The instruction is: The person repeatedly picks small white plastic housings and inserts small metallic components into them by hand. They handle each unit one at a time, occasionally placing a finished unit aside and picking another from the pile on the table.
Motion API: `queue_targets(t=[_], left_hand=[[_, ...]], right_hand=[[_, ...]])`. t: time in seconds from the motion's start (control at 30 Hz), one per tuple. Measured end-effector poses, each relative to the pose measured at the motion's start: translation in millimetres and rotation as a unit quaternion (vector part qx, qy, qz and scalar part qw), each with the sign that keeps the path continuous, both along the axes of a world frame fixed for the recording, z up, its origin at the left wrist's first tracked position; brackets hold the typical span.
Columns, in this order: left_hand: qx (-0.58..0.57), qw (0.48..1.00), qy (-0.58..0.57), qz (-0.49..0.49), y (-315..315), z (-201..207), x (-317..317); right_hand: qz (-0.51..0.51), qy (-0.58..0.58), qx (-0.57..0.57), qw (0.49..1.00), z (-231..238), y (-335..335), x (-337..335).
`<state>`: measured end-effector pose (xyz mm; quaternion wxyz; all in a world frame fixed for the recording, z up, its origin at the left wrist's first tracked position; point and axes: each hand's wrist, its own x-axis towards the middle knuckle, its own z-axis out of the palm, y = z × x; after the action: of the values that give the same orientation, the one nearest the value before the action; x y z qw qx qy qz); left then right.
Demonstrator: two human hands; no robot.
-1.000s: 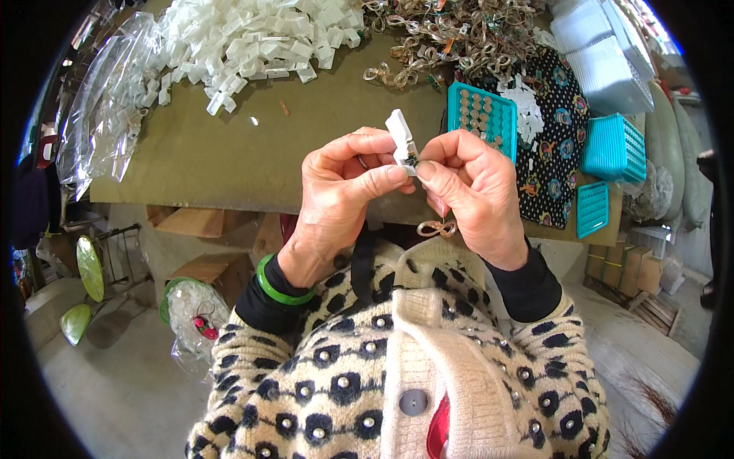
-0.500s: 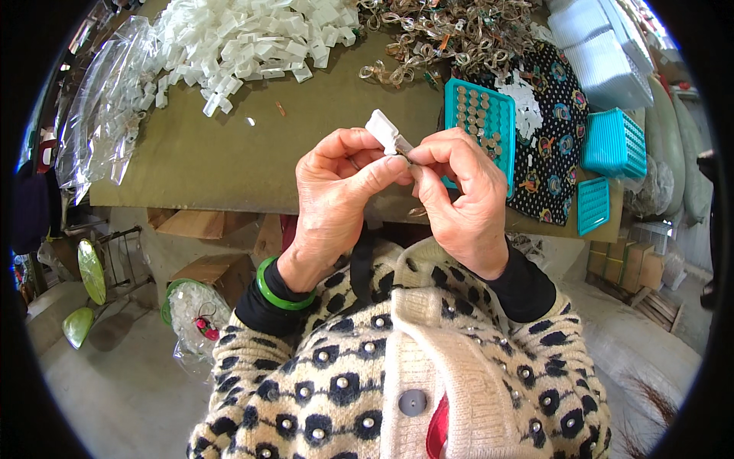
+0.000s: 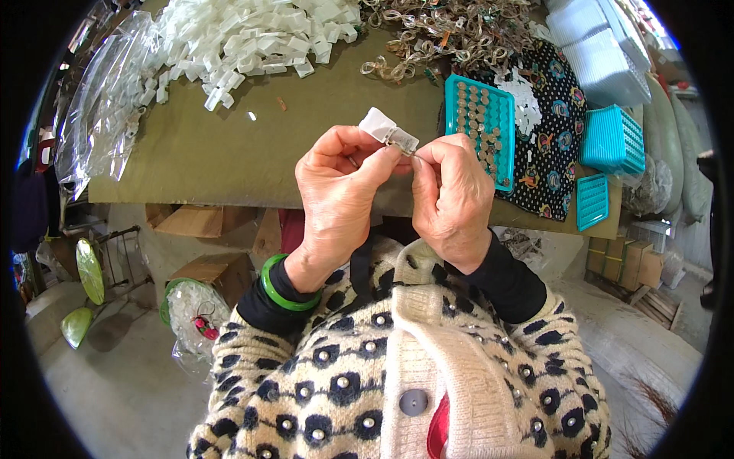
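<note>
Above the table's near edge, my left hand (image 3: pixel 336 191) grips a small white plastic case (image 3: pixel 379 125) between thumb and fingers. Its lid stands up and away from the lower half, which shows a greyish inside. My right hand (image 3: pixel 459 199) meets the case's right end with thumb and forefinger pinched together. Whatever sits in that pinch is too small and too covered to make out. To the right of my hands lies a teal tray (image 3: pixel 506 145) with rows of small round coin-like pieces (image 3: pixel 474 103) in its pockets.
A heap of white plastic cases (image 3: pixel 252 38) covers the far left of the table (image 3: pixel 191 161), beside clear plastic film (image 3: pixel 95 99). Coiled clear cables (image 3: pixel 451 27) pile up at the back. Small white pieces (image 3: pixel 524 103) lie on a patterned cloth (image 3: pixel 562 141), near stacked teal trays (image 3: pixel 612 141).
The white case has turned, so its lid and inside now face me more. My right hand has shifted slightly left and its fingers have drawn in at the case's end.
</note>
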<state>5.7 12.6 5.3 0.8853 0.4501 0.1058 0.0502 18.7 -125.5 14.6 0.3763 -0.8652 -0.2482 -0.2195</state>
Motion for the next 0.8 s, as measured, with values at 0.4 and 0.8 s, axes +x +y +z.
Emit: queue_targets(t=[0.4,0.8], left_hand=[[-0.196,0.967,0.109,-0.119,16,3,1],[-0.010,0.991,-0.118,-0.062,19,1,-8]], right_hand=[[0.017,0.073,0.038,0.996,7,4,1],[0.060,0.362,0.215,0.905,28,11,-12]])
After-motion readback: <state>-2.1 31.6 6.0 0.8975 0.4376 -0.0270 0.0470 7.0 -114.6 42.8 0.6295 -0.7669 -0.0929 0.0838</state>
